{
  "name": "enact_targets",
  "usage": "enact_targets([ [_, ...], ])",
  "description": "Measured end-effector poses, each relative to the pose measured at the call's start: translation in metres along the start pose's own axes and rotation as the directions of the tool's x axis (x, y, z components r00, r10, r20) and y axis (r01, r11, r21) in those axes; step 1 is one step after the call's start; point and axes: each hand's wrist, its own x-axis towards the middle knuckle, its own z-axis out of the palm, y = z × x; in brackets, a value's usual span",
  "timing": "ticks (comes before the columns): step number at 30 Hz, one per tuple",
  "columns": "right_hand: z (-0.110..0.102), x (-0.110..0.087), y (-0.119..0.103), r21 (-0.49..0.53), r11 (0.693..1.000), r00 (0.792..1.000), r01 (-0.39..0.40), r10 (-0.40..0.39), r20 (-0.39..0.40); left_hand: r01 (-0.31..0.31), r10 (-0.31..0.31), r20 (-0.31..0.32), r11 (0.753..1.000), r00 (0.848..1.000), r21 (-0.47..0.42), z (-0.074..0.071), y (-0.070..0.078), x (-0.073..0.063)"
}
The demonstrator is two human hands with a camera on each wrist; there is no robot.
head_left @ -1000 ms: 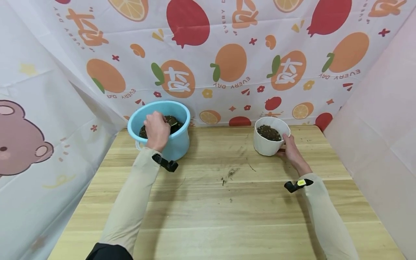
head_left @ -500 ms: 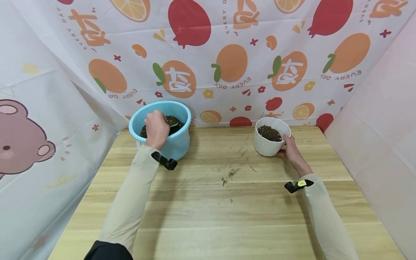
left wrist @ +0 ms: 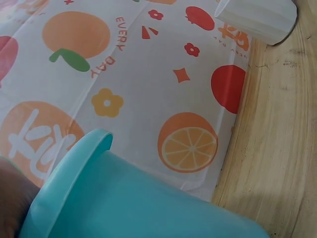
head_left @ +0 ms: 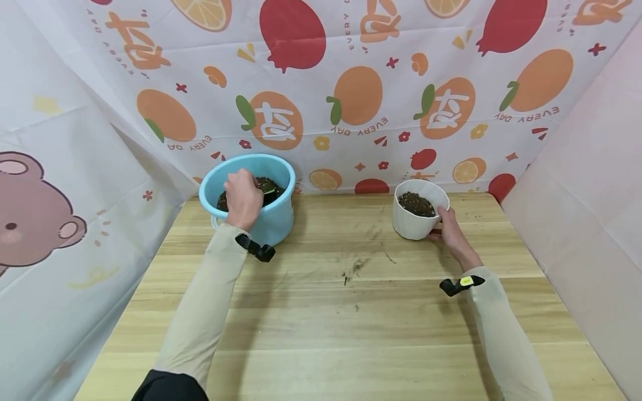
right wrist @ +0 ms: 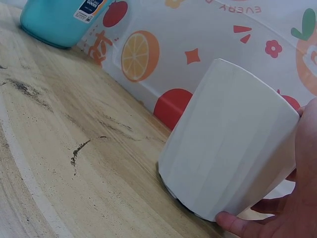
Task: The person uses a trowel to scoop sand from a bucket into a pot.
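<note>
At the back left of the table, the left hand (head_left: pixel 243 197) reaches down into a light blue bucket (head_left: pixel 273 225) with dark soil (head_left: pixel 266 184) in it. Its fingers are curled around a dark tool with a green edge (head_left: pixel 270 192), mostly hidden by the hand and soil, so its kind is unclear. A white flowerpot (head_left: pixel 413 224), part filled with soil (head_left: pixel 416 204), stands upright at the back right. The right hand (head_left: pixel 453 236) grips the pot from its right side, thumb at the rim and fingers low by the base, as the right wrist view shows.
Crumbs and smears of soil (head_left: pixel 357 266) mark the wooden table (head_left: pixel 321 323) between bucket and pot. A fruit-print cloth (head_left: pixel 326 111) hangs right behind both containers. Pale cloth walls close in the left and right sides.
</note>
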Motion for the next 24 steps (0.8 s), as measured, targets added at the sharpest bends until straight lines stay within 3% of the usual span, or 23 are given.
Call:
enact_targets([
  [15, 0.0018, -0.0029, -0.0022, -0.022, 1.000, 1.000, -0.003, 0.003, 0.001, -0.002, 0.003, -0.052, 1.000, 0.999, 0.007, -0.0022, -0.0014, -0.0046],
  [24, -0.0003, -0.0018, -0.0014, -0.014, 1.000, 1.000, -0.003, 0.003, -0.001, -0.044, 0.044, -0.090, 0.999, 0.995, 0.004, -0.0083, -0.0016, -0.0077],
])
